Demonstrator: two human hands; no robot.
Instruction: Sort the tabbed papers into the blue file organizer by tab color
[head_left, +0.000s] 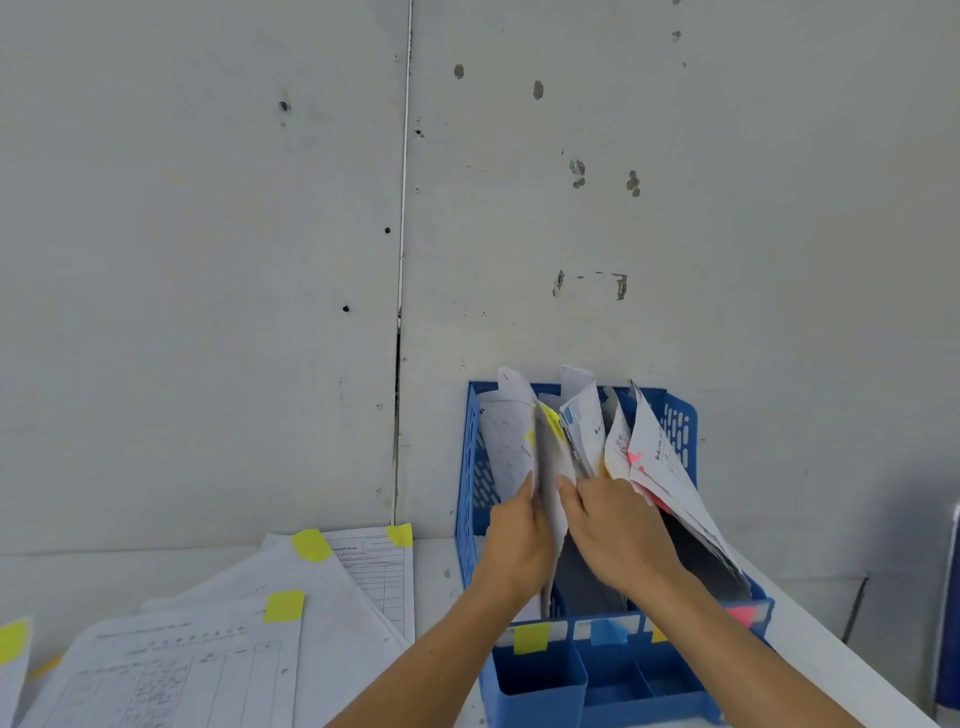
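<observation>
Yellow-tabbed sheet (551, 467) stood on edge in the leftmost slot of the blue file organizer (470, 467), its lower part down between the dividers and the tab uppermost. Left hand (519, 535) pinched it from the left, thumb flat on the paper. Right hand (618, 530) gripped it from the other side, thumb forward; its other fingers were hidden behind the sheets (their spread could not be read).

A yellow label (531, 638) marked the front of that slot. The blue label (605, 631) and pink label (740, 616) marked the slots beside it. Blue-tabbed papers (582, 431) filled the middle, and pink-tabbed papers (654, 457) leaned outward on the right.

Step in hand, as I judged it: seating the sheet with its own colour.
- Keep it upright and slide it straight down.
- Let the right hand hold the middle batch off, so no corner strays over the divider.
- Release only once the bottom edge lands, with the tab left showing.

Edges: the organizer sat close against the wall (208, 260) and near the right edge of the table (436, 566). The pink batch overhung the organizer's right side, and a careless elbow could catch it. The open room lay to the left, with a bare strip of table. Beyond it, loose papers (322, 613) with yellow tabs lay fanned out, waiting.
</observation>
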